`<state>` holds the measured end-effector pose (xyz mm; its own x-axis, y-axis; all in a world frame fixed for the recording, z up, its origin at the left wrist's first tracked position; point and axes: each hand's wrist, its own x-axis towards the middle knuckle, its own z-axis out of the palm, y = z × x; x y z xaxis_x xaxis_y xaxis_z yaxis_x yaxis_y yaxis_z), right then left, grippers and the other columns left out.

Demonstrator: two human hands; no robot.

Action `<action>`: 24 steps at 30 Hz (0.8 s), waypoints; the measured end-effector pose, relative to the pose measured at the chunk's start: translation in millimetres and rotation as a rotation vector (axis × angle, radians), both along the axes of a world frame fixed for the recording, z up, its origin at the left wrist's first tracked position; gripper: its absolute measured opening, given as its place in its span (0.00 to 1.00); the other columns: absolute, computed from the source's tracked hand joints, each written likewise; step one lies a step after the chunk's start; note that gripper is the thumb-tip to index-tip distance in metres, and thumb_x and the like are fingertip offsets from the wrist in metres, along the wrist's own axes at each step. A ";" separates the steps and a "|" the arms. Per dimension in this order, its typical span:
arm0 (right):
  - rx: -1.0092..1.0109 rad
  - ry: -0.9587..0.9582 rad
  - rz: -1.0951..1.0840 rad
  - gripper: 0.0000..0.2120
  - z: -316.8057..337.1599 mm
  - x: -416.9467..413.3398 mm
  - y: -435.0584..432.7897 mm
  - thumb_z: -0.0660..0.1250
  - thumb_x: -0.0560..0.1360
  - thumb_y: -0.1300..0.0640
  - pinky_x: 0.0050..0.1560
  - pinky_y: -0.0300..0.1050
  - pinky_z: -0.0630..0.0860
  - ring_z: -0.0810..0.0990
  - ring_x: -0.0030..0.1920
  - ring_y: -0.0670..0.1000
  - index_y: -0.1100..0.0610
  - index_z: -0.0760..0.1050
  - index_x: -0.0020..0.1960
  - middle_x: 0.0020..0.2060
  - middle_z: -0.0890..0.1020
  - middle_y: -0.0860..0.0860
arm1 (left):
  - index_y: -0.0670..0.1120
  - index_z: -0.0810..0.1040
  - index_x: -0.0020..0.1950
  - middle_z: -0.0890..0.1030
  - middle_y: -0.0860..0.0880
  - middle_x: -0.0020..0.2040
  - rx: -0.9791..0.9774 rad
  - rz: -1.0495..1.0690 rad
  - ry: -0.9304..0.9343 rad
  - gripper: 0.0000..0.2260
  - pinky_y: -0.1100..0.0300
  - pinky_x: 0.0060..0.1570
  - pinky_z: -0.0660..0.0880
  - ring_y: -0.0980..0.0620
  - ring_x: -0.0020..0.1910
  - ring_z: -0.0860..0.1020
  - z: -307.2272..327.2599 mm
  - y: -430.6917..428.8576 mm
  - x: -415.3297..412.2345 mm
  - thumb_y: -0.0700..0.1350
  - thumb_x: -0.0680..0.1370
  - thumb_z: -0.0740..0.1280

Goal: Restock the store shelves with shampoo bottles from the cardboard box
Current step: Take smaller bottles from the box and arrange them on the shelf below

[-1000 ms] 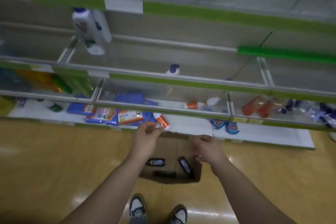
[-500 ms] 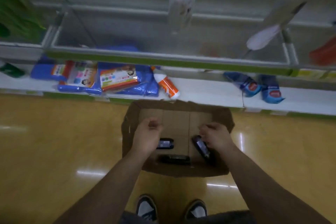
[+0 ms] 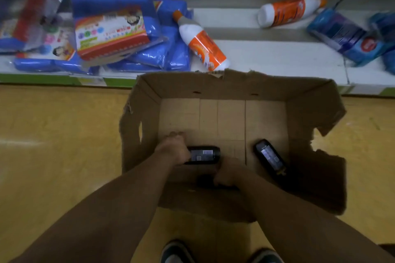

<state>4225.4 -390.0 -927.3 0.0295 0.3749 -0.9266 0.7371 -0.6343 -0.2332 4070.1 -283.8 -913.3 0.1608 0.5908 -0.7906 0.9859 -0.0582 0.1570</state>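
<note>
shelf [image 3: 267, 55]: beyond the box, to be restocked | cardboard box [image 3: 316, 100]: on the floor, three dark bottles laid flat inside | step: pick-up judged in hand | left hand [image 3: 173, 148]: curled round middle bottle [image 3: 203, 155] end | right hand [image 3: 229, 174]: closed over near bottle [image 3: 204, 180] | right bottle [image 3: 269, 156]: untouched | next: both to be lifted clear of the wall, stood on shelf

1 head-worn camera looks steeply down, close over the cardboard box [image 3: 213, 87], bottom shelf [image 3: 267, 57] ahead.
</note>
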 end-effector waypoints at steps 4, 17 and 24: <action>0.017 -0.053 0.221 0.32 -21.3 -7.6 -0.5 0.76 0.65 0.44 0.58 0.53 0.79 0.78 0.56 0.55 0.51 0.72 0.66 0.58 0.77 0.53 | 0.50 0.59 0.77 0.63 0.45 0.74 0.051 -0.240 0.156 0.36 0.46 0.64 0.72 0.42 0.70 0.66 -27.7 -16.1 -11.1 0.47 0.73 0.73; 0.141 -0.098 0.442 0.28 -14.8 -18.3 -5.3 0.64 0.79 0.45 0.64 0.54 0.74 0.74 0.64 0.56 0.52 0.63 0.75 0.67 0.74 0.55 | 0.58 0.55 0.76 0.74 0.47 0.67 0.060 -0.386 -0.120 0.30 0.52 0.55 0.73 0.46 0.62 0.75 -4.3 -3.0 -21.9 0.60 0.77 0.64; 0.064 -0.061 0.090 0.29 -8.7 -4.6 -3.9 0.72 0.74 0.51 0.65 0.55 0.73 0.74 0.65 0.56 0.49 0.67 0.72 0.66 0.75 0.53 | 0.61 0.63 0.72 0.76 0.51 0.60 0.094 -0.246 -0.263 0.24 0.51 0.54 0.76 0.50 0.55 0.76 10.1 -0.8 -4.7 0.54 0.77 0.66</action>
